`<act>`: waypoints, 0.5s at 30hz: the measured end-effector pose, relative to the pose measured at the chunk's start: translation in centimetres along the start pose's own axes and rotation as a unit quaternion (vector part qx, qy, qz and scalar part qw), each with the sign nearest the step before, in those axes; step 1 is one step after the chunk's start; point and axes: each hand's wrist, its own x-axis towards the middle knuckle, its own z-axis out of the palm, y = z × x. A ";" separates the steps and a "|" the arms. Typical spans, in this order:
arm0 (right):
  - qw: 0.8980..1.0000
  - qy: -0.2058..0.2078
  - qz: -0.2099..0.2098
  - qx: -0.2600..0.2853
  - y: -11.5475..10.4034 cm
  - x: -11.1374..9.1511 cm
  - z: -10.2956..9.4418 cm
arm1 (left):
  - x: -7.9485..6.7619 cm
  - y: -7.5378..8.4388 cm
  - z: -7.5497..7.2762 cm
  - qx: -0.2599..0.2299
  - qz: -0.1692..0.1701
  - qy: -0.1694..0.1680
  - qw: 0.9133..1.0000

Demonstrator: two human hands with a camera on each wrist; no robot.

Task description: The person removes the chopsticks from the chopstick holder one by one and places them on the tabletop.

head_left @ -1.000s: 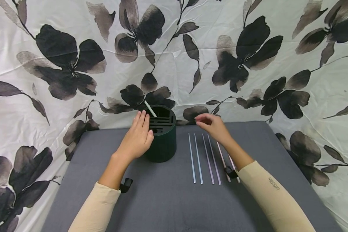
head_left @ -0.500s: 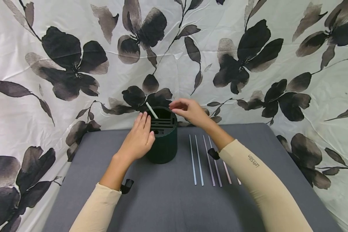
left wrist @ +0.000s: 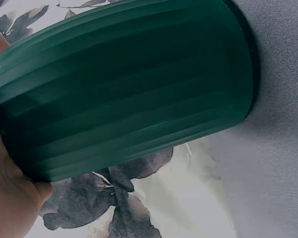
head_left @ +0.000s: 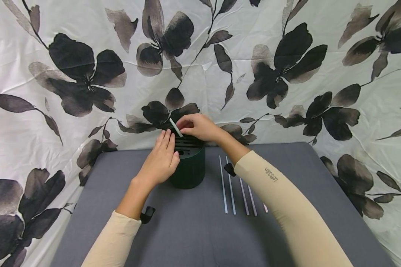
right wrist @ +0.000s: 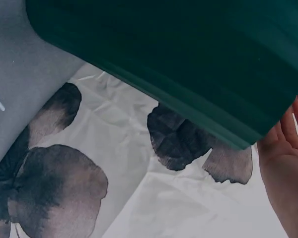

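A dark green round holder [head_left: 188,172] with a black slotted top stands at the back of the table. A white stick [head_left: 175,127] leans out of its rear opening. My left hand [head_left: 158,161] rests on the holder's left rim, fingers straight and thumb toward the front; the left wrist view shows the ribbed green wall [left wrist: 129,89] beneath that hand. Over the back of the opening, my right hand [head_left: 200,128] has bent fingers with the fingertips right beside the white stick. In the right wrist view, the right hand [right wrist: 288,153] is at the holder's top end.
Right of the holder lie thin straight sticks in a row: pale blue ones [head_left: 223,189], lilac ones [head_left: 244,194] and a pink one [head_left: 266,208], partly hidden by the right sleeve [head_left: 287,200]. A floral cloth [head_left: 220,89] hangs behind the grey table [head_left: 194,230].
My right hand has moved left from above the row of sticks to the white stick in the holder. The left hand has stayed on the rim.
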 end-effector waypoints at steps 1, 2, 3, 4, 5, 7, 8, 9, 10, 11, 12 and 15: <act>1.000 -0.004 0.006 -0.009 0.0 0.1 0.1 | 0.0 0.0 0.0 0.001 0.000 -0.001 1.000; 1.000 -0.006 0.010 -0.015 -0.1 0.2 0.2 | 0.0 0.1 0.1 0.001 0.001 -0.001 1.000; 1.000 -0.007 0.013 -0.020 -0.1 0.2 0.2 | 0.0 0.1 0.1 0.002 0.001 -0.001 1.000; 1.000 -0.008 0.016 -0.024 -0.1 0.3 0.3 | 0.0 0.2 0.1 0.001 0.001 -0.001 1.000; 1.000 -0.008 0.017 -0.025 0.0 0.3 0.4 | 0.0 0.2 0.1 0.001 0.000 -0.001 1.000; 1.000 -0.007 0.017 -0.022 0.1 0.4 0.5 | 0.0 0.3 0.1 0.001 0.001 0.001 1.000; 1.000 -0.005 0.016 -0.019 0.1 0.4 0.6 | 0.0 0.3 0.1 0.002 0.002 0.003 1.000; 1.000 -0.003 0.016 -0.014 0.2 0.4 0.6 | 0.0 0.3 0.1 0.003 0.001 0.005 1.000; 1.000 0.001 0.015 -0.010 0.2 0.4 0.7 | 0.0 0.3 0.2 0.004 0.002 0.007 1.000; 1.000 0.005 0.016 -0.005 0.2 0.3 0.7 | 0.0 0.3 0.2 0.005 0.002 0.009 1.000; 1.000 0.010 0.017 -0.001 0.2 0.3 0.7 | 0.1 0.3 0.3 0.007 0.002 0.011 1.000; 0.999 0.029 0.025 0.011 0.2 0.2 0.8 | 0.1 0.2 0.4 0.009 0.000 0.013 1.000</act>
